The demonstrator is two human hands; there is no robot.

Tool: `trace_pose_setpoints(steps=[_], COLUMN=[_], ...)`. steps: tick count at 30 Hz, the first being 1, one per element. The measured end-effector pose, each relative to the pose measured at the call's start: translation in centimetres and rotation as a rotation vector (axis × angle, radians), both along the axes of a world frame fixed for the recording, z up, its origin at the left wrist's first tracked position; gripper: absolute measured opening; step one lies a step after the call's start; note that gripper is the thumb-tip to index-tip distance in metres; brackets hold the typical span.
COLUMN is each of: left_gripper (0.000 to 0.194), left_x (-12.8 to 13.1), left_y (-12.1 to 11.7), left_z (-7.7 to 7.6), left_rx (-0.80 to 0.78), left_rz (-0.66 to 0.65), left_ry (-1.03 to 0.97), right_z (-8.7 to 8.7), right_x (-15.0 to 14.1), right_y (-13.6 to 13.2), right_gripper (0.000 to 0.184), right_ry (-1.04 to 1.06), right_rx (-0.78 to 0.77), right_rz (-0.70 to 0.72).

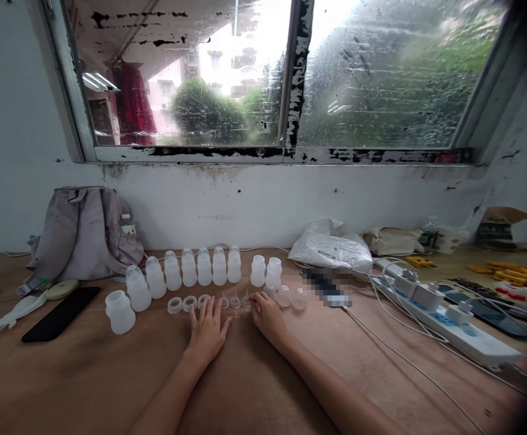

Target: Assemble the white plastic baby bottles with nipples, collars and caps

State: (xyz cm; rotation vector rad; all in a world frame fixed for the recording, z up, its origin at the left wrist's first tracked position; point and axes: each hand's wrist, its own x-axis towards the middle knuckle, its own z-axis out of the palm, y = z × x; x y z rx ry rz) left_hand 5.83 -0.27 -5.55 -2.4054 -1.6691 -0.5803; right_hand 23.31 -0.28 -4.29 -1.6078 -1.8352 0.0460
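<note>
My left hand [206,329] lies with its fingers spread, their tips over a row of whitish bottle rings [175,305]. My right hand [270,320] has its fingers bent together, beside a clear silicone nipple [246,299]; what its fingertips hold, if anything, is hidden. More clear nipples [235,300] stand between the two hands. To the right are clear domed caps [298,299], one partly behind my right hand. Behind the rings, several frosted baby bottles [189,269] with clear tops curve in a line. An uncovered bottle [121,313] stands at the left end, and two uncovered bottles [258,270] at the right.
On the left are a grey backpack [86,232], a black phone [61,314] and a white plastic strip [12,317]. A plastic bag [329,244], a power strip [481,344] with plugs and loose white cables [394,362] occupy the right. A wall and window [191,90] rise behind.
</note>
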Motion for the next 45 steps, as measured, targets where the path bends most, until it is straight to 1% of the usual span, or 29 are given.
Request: trace_pose_setpoints(steps=[4,9,13,15,17,20,23,25,27,30,32,34,36,37,38,40,41,43,45], left_gripper=[0.048,0.048,0.048,0.048,0.048,0.048,0.048,0.047,0.045,0.043,0.044,0.046,0.049,0.052,0.056,0.061,0.060,0.050,0.042], left_x=[-0.1,-0.2,-0.4,-0.6,-0.8,-1.0,-1.1,-1.2,-1.3,-1.3,-1.2,-1.1,-0.8,-0.7,-0.6,-0.4,-0.4,-0.4,-0.4], left_y=[0.2,0.2,0.1,0.1,0.1,0.2,0.3,0.3,0.4,0.4,0.4,0.2,0.0,-0.1,-0.2,-0.4,-0.5,-0.7,-1.0], left_z=[-0.1,-0.2,-0.1,-0.1,-0.1,-0.1,-0.1,-0.1,0.0,0.4,0.8,1.2,1.7,1.8,2.0,2.2,2.3,2.3,2.4], left_rx=[-0.023,-0.015,-0.024,-0.032,-0.040,-0.048,-0.032,-0.011,0.011,0.088,0.185,0.299,0.402,0.440,0.464,0.462,0.428,0.320,0.206], left_rz=[-0.022,-0.020,-0.008,0.001,0.008,0.006,-0.015,-0.024,-0.024,-0.032,-0.050,-0.066,-0.087,-0.104,-0.122,-0.163,-0.196,-0.279,-0.366], left_ry=[-0.011,-0.032,-0.044,-0.045,-0.048,-0.053,-0.053,-0.053,-0.063,-0.095,-0.127,-0.165,-0.200,-0.212,-0.222,-0.244,-0.255,-0.275,-0.279], right_z=[0.0,0.0,0.3,1.1,2.5,5.2,7.5,8.3,8.5,8.1,7.6,7.0,6.2,5.7,5.3,4.5,4.2,3.7,3.4], right_x=[0.1,-0.1,-0.4,-0.7,-1.1,-1.7,-2.3,-2.4,-2.5,-2.3,-2.0,-1.4,-0.8,-0.5,-0.2,0.2,0.3,0.5,0.7], right_y=[0.0,-0.1,0.3,1.1,2.4,5.2,7.9,9.1,9.6,8.6,7.0,5.0,2.8,1.8,0.8,-0.8,-1.4,-2.0,-2.0], right_gripper=[0.020,0.023,0.025,0.027,0.029,0.039,0.047,0.045,0.039,0.033,0.034,0.034,0.030,0.029,0.028,0.024,0.022,0.019,0.022], right_ry=[0.034,0.043,-0.015,-0.077,-0.136,-0.190,-0.240,-0.252,-0.244,-0.219,-0.203,-0.173,0.012,0.118,0.222,0.360,0.414,0.476,0.487], right_rx=[0.065,0.112,0.164,0.201,0.234,0.257,0.212,0.164,0.139,0.146,0.175,0.236,0.402,0.441,0.444,0.371,0.330,0.233,0.142], right_rz=[0.030,0.030,0.074,0.101,0.110,0.044,-0.014,-0.018,-0.001,0.052,0.100,0.149,0.231,0.246,0.248,0.246,0.228,0.194,0.173])
